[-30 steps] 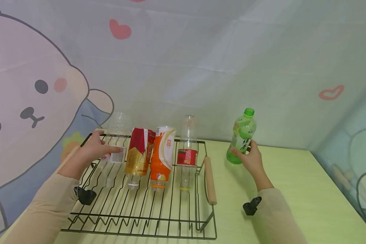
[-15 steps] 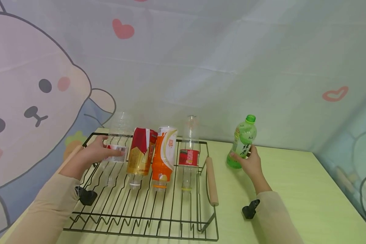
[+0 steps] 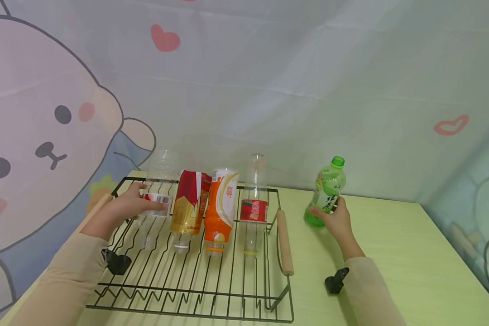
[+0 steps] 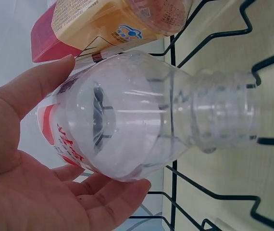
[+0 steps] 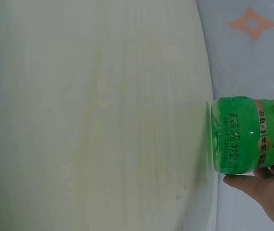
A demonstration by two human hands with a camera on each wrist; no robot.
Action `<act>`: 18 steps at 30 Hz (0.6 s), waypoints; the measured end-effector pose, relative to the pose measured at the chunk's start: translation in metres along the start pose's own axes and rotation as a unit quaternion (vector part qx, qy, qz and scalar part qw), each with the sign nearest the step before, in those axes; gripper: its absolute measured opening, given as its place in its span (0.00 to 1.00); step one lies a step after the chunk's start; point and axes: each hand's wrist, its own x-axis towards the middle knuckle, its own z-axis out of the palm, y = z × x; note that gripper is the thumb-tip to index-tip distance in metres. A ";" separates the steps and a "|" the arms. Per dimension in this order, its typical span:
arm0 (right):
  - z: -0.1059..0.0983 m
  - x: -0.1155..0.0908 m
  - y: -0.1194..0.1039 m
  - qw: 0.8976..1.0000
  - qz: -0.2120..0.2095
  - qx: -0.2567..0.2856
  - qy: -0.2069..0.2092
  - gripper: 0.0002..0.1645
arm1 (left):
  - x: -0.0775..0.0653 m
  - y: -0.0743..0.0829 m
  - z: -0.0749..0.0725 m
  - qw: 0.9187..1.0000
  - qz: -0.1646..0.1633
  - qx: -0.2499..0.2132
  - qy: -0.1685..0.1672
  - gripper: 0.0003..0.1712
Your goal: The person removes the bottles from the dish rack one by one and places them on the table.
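Observation:
A clear, empty plastic bottle [image 3: 156,199] with a red-and-white label lies neck towards me at the left end of a black wire rack [image 3: 187,291]. My left hand [image 3: 124,208] grips it, thumb on one side and fingers curled under the other, as the left wrist view shows on the bottle [image 4: 132,115]. To the right of the rack, my right hand [image 3: 336,222] holds a green tea bottle [image 3: 326,192] round its lower part. That bottle is uncapped and leans slightly right. In the right wrist view, the base of the green bottle [image 5: 230,134] is close to the table; contact is unclear.
Beside the clear bottle on the rack lie a red-and-gold bottle [image 3: 189,201], an orange-and-white bottle [image 3: 220,206] and a clear bottle with a red label [image 3: 254,210]. A wooden handle [image 3: 285,242] edges the rack's right side. Behind hangs a printed cloth [image 3: 289,90].
My left fingers have closed from a wide spread onto the clear bottle. The green bottle, in my right hand, has come down a little. The view has shifted slightly.

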 end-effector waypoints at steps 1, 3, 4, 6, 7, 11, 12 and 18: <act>0.000 0.000 0.000 1.000 0.000 -0.001 -0.001 0.55 | 0.000 0.000 0.000 1.000 0.001 -0.001 0.000 0.63; 0.000 0.000 0.000 1.000 0.002 -0.002 -0.003 0.55 | -0.001 0.000 0.000 1.000 0.002 -0.003 0.000 0.62; 0.000 0.000 0.000 1.000 0.003 -0.001 -0.004 0.55 | -0.001 0.000 0.001 1.000 0.002 -0.004 0.000 0.62; 0.000 0.000 0.000 1.000 0.007 -0.002 -0.006 0.56 | -0.001 0.000 0.001 1.000 0.002 -0.006 -0.001 0.61; 0.000 -0.001 0.000 1.000 0.008 -0.003 -0.007 0.56 | -0.001 0.000 0.002 1.000 0.002 -0.007 -0.003 0.61; 0.000 -0.001 0.001 1.000 0.011 -0.004 -0.008 0.56 | 0.000 0.000 0.002 1.000 0.001 -0.010 -0.006 0.60; 0.000 -0.001 0.001 1.000 0.011 -0.004 -0.008 0.56 | 0.000 0.000 0.002 1.000 0.001 -0.010 -0.006 0.60; 0.002 0.001 0.003 1.000 0.005 -0.002 -0.008 0.56 | -0.002 0.001 0.002 1.000 -0.007 -0.018 -0.010 0.60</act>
